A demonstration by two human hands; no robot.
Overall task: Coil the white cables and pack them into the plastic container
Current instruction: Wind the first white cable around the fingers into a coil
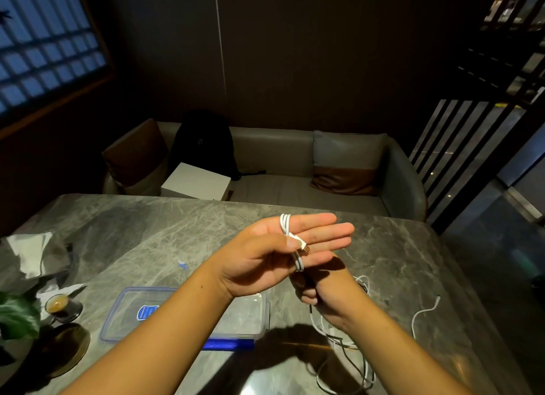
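Note:
My left hand (265, 253) is raised over the table, palm up and fingers stretched flat. A white cable (287, 229) is looped several times around its fingers, and the thumb pins the plug end against the palm. Just below it, my right hand (312, 294) is curled into a fist on the cable's free strand, which drops to the table; the left hand partly hides it. The clear plastic container (129, 315), blue-edged, lies open under my left forearm. More white cables (348, 344) lie tangled on the table by my right wrist.
Another loose white cable (424, 310) lies further right. A small coffee glass (59, 304), a dark saucer (66, 347), crumpled paper (29, 256) and a plant leaf (17, 315) crowd the left edge. A sofa (295, 182) stands behind the marble table (147, 232).

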